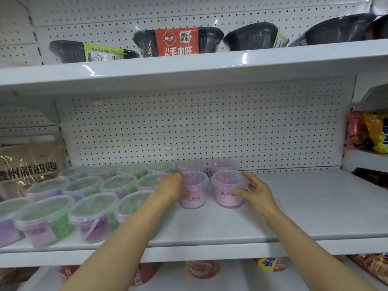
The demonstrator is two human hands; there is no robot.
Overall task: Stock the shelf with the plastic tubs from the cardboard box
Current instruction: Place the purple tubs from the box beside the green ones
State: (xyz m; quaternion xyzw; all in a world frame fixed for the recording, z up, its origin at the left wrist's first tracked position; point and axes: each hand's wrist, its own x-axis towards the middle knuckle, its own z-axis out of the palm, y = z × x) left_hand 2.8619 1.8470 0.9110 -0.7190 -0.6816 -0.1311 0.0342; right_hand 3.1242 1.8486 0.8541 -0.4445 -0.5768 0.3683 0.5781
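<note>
Two pink clear-lidded plastic tubs stand side by side on the white middle shelf [273, 217]. My left hand [170, 189] grips the left pink tub [194, 189] from its left side. My right hand [255, 192] curls around the right pink tub [227, 186], thumb on its front label, fingers at its right rim. Two more pink tubs [222, 164] sit directly behind them. Several green-and-purple tubs [94, 213] fill the shelf's left part in rows. The cardboard box is out of view.
Pegboard backs the shelf. The upper shelf [189, 66] overhead carries black food bowls [178, 42]. A brown packaged item [29, 164] stands at the far left, snack bags [369, 133] at the right. Red tubs [201, 268] sit on the shelf below.
</note>
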